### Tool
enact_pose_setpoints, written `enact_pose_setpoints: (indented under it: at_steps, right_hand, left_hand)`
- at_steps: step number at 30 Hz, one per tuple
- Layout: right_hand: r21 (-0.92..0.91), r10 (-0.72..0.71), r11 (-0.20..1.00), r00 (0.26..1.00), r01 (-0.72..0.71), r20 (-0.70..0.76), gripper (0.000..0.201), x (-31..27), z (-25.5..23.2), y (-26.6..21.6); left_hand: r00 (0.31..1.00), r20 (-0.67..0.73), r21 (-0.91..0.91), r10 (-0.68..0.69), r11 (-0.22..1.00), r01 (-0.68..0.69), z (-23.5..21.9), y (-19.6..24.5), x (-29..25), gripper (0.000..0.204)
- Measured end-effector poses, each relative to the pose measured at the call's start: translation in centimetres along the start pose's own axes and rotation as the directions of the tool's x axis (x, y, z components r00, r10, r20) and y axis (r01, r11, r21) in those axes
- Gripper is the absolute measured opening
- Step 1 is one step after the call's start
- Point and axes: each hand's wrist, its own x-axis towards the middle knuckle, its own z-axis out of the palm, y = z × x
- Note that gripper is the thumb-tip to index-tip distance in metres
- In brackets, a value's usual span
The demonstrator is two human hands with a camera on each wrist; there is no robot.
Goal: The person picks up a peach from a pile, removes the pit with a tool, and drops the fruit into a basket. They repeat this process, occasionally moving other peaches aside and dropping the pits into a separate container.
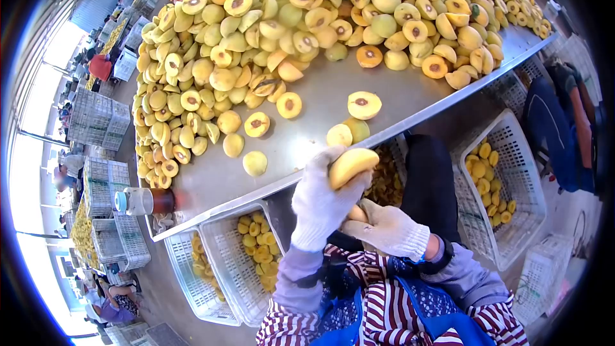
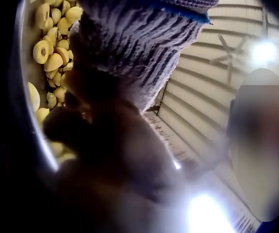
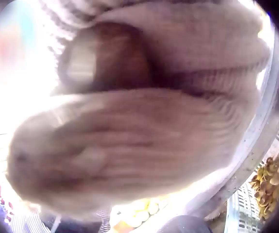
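My gloved left hand (image 1: 320,202) grips a yellow peach half (image 1: 352,166) above the near edge of the metal table (image 1: 333,96). Just below it, my gloved right hand (image 1: 391,227) holds a tool by its rounded, tan handle (image 1: 357,214). In the right wrist view the handle's brown end (image 3: 122,56) shows between thumb and fingers; what is at its other end cannot be told. A halved peach (image 1: 364,105) with its stone lies cut side up on the table, beside two smaller pieces (image 1: 339,134). The left wrist view is dark around the hand.
A large heap of halved peaches (image 1: 218,77) covers the table's far side. Crates (image 1: 211,269) with peach halves stand under the near edge, another crate (image 1: 506,186) at right. A bottle (image 1: 144,201) of dark liquid lies at the left corner. A person's legs (image 1: 557,128) show at right.
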Motion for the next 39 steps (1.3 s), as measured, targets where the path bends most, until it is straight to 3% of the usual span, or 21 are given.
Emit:
enact_pose_setpoints:
  at_steps: [1,3,4,5,6,11,12,13,15,16,17,19,20,21,23,24,27,31,35,37,39]
  right_hand:
    - [-0.064,0.020,0.998,1.000,-0.021,-0.012,0.051,-0.4,0.0,0.0]
    - [-0.194,0.047,0.979,0.998,-0.056,-0.052,0.049,-1.3,-0.9,-0.9]
    - [-0.178,0.016,0.984,0.999,-0.023,-0.038,0.048,-1.7,-1.1,-1.0]
    - [-0.117,-0.010,0.993,0.998,0.003,-0.060,0.047,-2.0,-1.2,-0.9]
    - [-0.058,-0.038,0.998,0.996,0.033,-0.086,0.046,-2.3,-1.2,-0.8]
    - [0.454,-0.010,0.886,0.983,0.094,-0.184,0.037,-2.7,-0.8,-0.9]
    - [0.411,0.004,0.905,0.963,0.111,-0.269,0.035,-2.4,-0.8,-0.7]
    - [0.367,-0.064,0.904,0.917,0.221,-0.394,0.036,-2.3,-0.5,-0.8]
    - [0.233,-0.200,0.878,0.763,0.418,-0.615,0.037,-2.0,-0.1,-1.3]
    - [-0.011,-0.355,0.874,0.623,0.486,-0.697,0.039,-1.7,-0.2,-1.2]
    - [-0.091,-0.386,0.882,0.600,0.462,-0.700,0.039,-1.6,-0.2,-1.3]
    - [-0.244,-0.449,0.882,0.559,0.404,-0.697,0.039,-1.6,-0.1,-1.3]
    - [-0.201,-0.413,0.899,0.598,0.390,-0.688,0.040,-1.7,-0.3,-1.4]
    - [-0.161,-0.383,0.919,0.713,0.361,-0.587,0.040,-1.9,-0.3,-1.5]
    - [-0.095,-0.297,0.955,0.891,0.282,-0.343,0.040,-2.6,-0.2,-1.8]
    - [-0.106,-0.278,0.960,0.897,0.257,-0.344,0.045,-2.9,0.3,-2.0]
    - [0.297,-0.111,0.930,0.936,0.216,-0.333,0.047,-3.1,0.9,-1.2]
    - [0.149,-0.040,0.986,0.965,0.081,-0.260,0.049,-3.3,-0.7,-2.1]
    - [0.098,-0.155,0.976,0.938,0.194,-0.309,0.043,-3.0,-0.3,-1.3]
    - [0.060,-0.143,0.984,0.938,0.170,-0.315,0.042,-3.2,-0.2,-1.7]
    - [0.059,-0.155,0.981,0.936,0.182,-0.317,0.042,-3.2,-0.1,-1.6]
  left_hand:
    - [0.996,0.005,0.149,-0.094,0.985,0.092,0.5,0.1,0.2,0.059]
    - [0.899,0.032,-0.259,-0.436,0.866,0.429,0.8,-0.3,0.8,0.052]
    - [0.898,0.118,-0.577,-0.425,0.707,0.410,1.2,-1.5,0.6,0.047]
    - [0.905,0.191,-0.818,-0.381,0.447,0.361,1.3,-2.4,0.6,0.042]
    - [0.894,0.274,-0.855,-0.354,0.335,0.396,-0.1,-1.4,0.5,0.044]
    - [0.912,0.302,-0.942,-0.278,0.060,0.331,0.2,-2.6,-1.0,0.061]
    - [0.916,0.285,-0.953,-0.282,0.023,0.303,0.5,-2.2,-1.4,0.061]
    - [0.920,0.268,-0.961,-0.287,-0.016,0.275,0.6,-1.9,-1.8,0.062]
    - [0.919,0.321,-0.938,-0.230,0.058,0.342,-0.1,-0.8,-2.6,0.057]
    - [0.910,0.342,-0.917,-0.233,0.128,0.377,-0.4,0.0,-2.9,0.055]
    - [0.901,0.362,-0.890,-0.237,0.198,0.410,-0.7,0.8,-3.2,0.054]
    - [0.933,0.254,-0.892,-0.257,0.310,0.328,0.3,2.4,-3.9,0.045]
    - [0.947,0.212,-0.869,-0.243,0.395,0.296,0.4,2.2,-4.1,0.045]
    - [0.959,0.172,-0.840,-0.225,0.476,0.262,0.5,2.0,-4.2,0.044]
    - [0.939,0.158,-0.826,-0.306,0.480,0.296,0.4,2.7,-3.8,0.046]
    - [0.927,0.147,-0.820,-0.344,0.482,0.309,0.4,3.0,-3.4,0.047]
    - [0.925,0.180,-0.938,-0.335,0.225,0.264,0.0,2.7,-2.7,0.059]
    - [0.929,0.151,-0.958,-0.337,0.182,0.221,0.5,1.7,-3.1,0.063]
    - [0.948,0.100,-0.937,-0.303,0.292,0.192,0.3,2.5,-3.6,0.060]
    - [0.969,0.064,-0.924,-0.237,0.352,0.147,0.6,1.9,-4.0,0.054]
    - [0.971,-0.035,-0.848,-0.235,0.521,0.095,0.6,2.6,-4.1,0.056]
